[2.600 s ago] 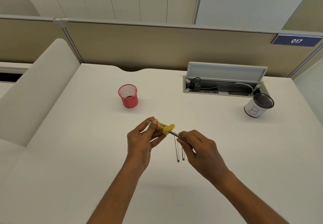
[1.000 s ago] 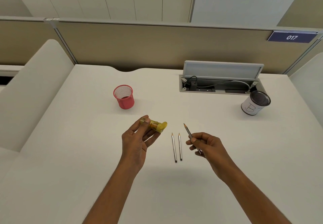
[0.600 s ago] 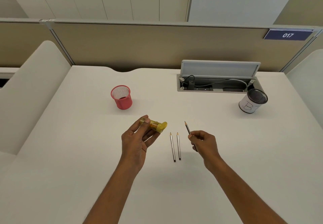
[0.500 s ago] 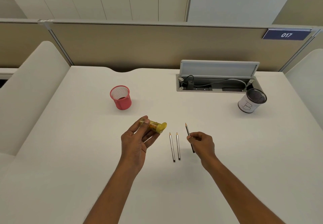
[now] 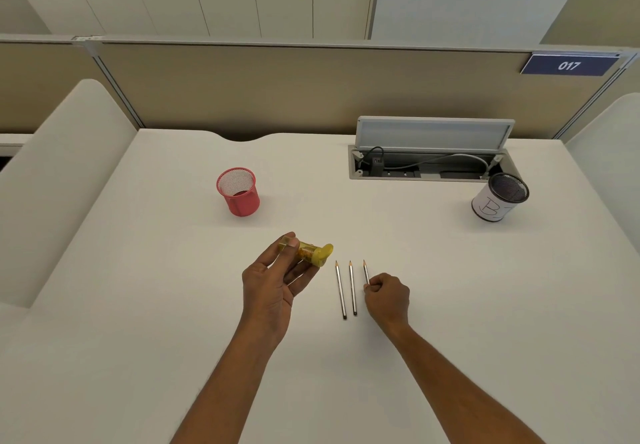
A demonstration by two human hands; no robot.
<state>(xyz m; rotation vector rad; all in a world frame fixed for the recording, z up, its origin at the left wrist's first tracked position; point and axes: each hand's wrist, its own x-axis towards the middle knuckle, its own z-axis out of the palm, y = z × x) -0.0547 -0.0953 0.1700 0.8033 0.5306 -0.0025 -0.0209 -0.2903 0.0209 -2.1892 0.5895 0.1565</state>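
Containers stand toward the far side of the white desk (image 5: pixel 138 322): a red mesh cup (image 5: pixel 239 194) to the left, upright, and a dark mesh cup wrapped in white paper (image 5: pixel 498 199) far to the right, well apart from each other. Behind the paper-wrapped cup a cable tray (image 5: pixel 422 171) is sunk in the desk with its grey lid (image 5: pixel 433 133) raised, plugs and cords showing inside. A beige partition (image 5: pixel 277 90) closes the desk at the back. Nothing lies between the hands and either cup. The paper wrap bears a hand-drawn "B" followed by another mark that is cut off by the curve, and a blue sign (image 5: pixel 568 65) at the partition's top right reads "017". Near the middle of the desk two pencils (image 5: pixel 346 291) lie side by side, points away from the person. The left hand (image 5: pixel 273 280) is raised just left of them, palm up, thumb and fingers curled round a yellow sharpener (image 5: pixel 311 253) held on its side. The right hand (image 5: pixel 386 296) is closed low at the desk, fingertips pinching the rear part of a third pencil (image 5: pixel 365 272), which lies parallel to the pair and just to their right, point also away.
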